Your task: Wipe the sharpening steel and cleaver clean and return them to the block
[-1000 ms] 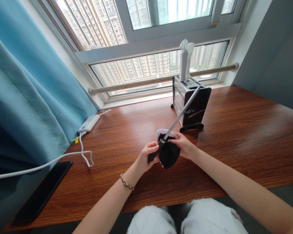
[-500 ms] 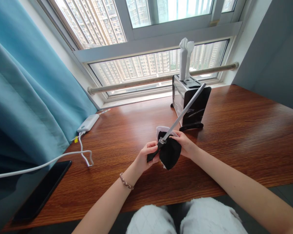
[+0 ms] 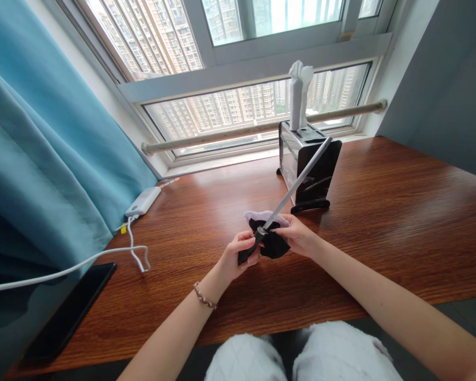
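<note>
My left hand (image 3: 244,250) is closed around the black handle of a sharpening steel (image 3: 297,182). Its long grey rod slants up and to the right, across the front of the knife block. A black and white cloth (image 3: 275,246) hangs bunched by the collar of the steel, its pale edge on the far side. My right hand (image 3: 299,235) pinches this cloth close to the base of the rod. Part of the cloth is hidden behind the rod and my fingers.
A black and silver knife block (image 3: 315,172) stands toward the window, with two white-wrapped things (image 3: 296,103) upright in it. At left on the wooden table (image 3: 381,211) lie a white power bank (image 3: 143,201), a white cable (image 3: 83,259) and a dark tablet-like slab (image 3: 71,312). A blue curtain (image 3: 63,127) hangs beside them.
The black part of the cloth has folded up and now hangs less low; its white edge has shifted left. The steel and both hands are nearly where they were.
</note>
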The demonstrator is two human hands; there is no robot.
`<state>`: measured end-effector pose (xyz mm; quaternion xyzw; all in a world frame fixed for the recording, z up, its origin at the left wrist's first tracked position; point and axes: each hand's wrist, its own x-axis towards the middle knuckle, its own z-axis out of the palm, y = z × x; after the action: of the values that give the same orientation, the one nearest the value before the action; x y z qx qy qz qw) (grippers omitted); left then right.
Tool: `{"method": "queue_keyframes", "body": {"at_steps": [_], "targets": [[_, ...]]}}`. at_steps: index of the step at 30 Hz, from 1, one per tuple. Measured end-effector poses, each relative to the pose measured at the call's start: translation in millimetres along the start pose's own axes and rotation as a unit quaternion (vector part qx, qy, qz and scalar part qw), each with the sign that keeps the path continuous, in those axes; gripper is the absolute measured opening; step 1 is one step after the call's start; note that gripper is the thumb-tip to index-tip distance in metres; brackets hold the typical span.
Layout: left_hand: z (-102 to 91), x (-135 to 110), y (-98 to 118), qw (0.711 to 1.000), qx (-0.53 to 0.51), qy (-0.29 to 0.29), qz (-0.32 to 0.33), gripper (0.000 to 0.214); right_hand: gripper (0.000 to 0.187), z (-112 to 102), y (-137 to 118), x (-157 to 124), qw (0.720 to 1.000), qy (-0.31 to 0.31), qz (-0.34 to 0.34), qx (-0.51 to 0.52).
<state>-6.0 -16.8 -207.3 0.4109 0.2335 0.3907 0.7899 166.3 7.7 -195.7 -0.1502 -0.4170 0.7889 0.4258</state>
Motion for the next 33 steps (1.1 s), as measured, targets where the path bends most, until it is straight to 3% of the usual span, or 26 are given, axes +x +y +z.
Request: {"method": "queue_keyframes", "body": {"at_steps": [12, 17, 20, 23, 26, 33], "targets": [[4.5, 0, 0, 0.998, 0.051, 0.029, -0.008, 0.017, 0.021, -9, 1, 2, 0.999, 0.035, 0.016, -0.002], [10.9, -2, -1, 0.978, 0.166, 0.102, 0.076, 0.016, 0.016, -7, 2, 4, 0.997, 0.074, 0.009, 0.006], [17.0, -6, 2, 0.939, 0.276, 0.156, 0.136, 0.013, 0.017, -6, 4, 3, 0.997, 0.071, 0.007, 0.034], [22.8, -11, 3, 0.859, 0.414, 0.208, 0.219, 0.010, 0.025, -6, 4, 1, 0.997, 0.046, 0.021, 0.061], [24.5, -13, 0, 0.793, 0.473, 0.242, 0.299, 0.019, 0.029, -5, 3, -2, 0.997, 0.028, 0.032, 0.067], [10.9, -13, -4, 0.719, 0.494, 0.333, 0.358, 0.027, 0.029, -6, 0, 0, 0.997, 0.011, 0.019, 0.071]]}}
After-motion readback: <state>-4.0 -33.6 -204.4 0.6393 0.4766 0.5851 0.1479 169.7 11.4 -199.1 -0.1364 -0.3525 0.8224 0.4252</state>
